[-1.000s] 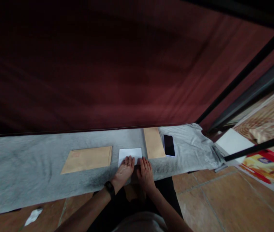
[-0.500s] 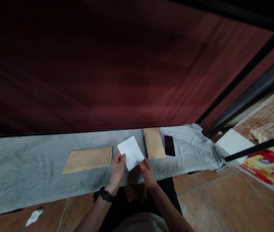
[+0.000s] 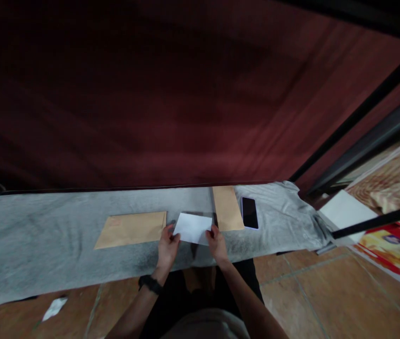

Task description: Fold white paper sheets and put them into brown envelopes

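A folded white sheet of paper (image 3: 193, 228) is held between my two hands, above the front part of a grey cloth. My left hand (image 3: 168, 245) pinches its left edge, with a dark band on the wrist. At the paper's right edge, my right hand (image 3: 216, 242) grips it with thumb and fingers. To the left lies a brown envelope (image 3: 132, 228) with small reddish print in one corner. Beyond the right hand, a stack of brown envelopes (image 3: 227, 207) lies lengthwise, and a dark-screened phone (image 3: 250, 213) rests just right of it.
The grey cloth (image 3: 44, 245) covers a long narrow surface against a dark red panel (image 3: 186, 117). Black metal bars (image 3: 355, 115) slant down at the right. A printed carton (image 3: 394, 249) stands on the right. Crumpled white paper (image 3: 54, 308) lies on the tiled floor.
The white paper has turned from a slanted position to nearly level and looks shorter front to back. My right hand has shifted up along its right side.
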{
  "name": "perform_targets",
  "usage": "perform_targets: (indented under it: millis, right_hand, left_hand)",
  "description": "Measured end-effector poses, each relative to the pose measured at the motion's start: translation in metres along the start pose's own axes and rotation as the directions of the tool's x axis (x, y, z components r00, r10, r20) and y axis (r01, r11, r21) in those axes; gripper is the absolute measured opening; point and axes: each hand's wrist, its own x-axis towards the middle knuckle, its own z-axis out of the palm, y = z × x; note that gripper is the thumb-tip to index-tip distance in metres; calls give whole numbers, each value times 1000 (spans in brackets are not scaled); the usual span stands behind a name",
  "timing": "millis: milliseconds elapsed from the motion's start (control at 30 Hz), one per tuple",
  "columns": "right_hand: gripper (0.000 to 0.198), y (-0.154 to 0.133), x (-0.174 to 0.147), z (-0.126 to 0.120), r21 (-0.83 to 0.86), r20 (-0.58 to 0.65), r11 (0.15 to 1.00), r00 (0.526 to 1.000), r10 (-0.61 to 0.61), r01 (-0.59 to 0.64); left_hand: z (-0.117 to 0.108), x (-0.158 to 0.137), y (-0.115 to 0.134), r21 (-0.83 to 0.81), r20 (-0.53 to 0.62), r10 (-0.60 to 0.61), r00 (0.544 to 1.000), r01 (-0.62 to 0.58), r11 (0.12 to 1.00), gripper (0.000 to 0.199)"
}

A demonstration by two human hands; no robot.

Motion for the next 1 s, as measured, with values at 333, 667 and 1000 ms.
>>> perform_targets:
  millis: [333, 667, 1000]
  right_hand:
    - [75, -23, -54, -3, -339, 283, 777, 845, -454, 531]
    - [42, -71, -23, -3, 336, 35, 940, 997, -72, 56]
    - [45, -42, -32, -3, 759, 129, 588, 950, 285, -280]
  left_hand:
    - [0, -9, 7, 19, 104, -4, 995, 2, 1000, 67]
    - [21, -39, 57, -94, 154, 74, 985, -60, 994, 64]
    - [6, -13, 3, 122, 273, 25, 962, -61, 991, 81]
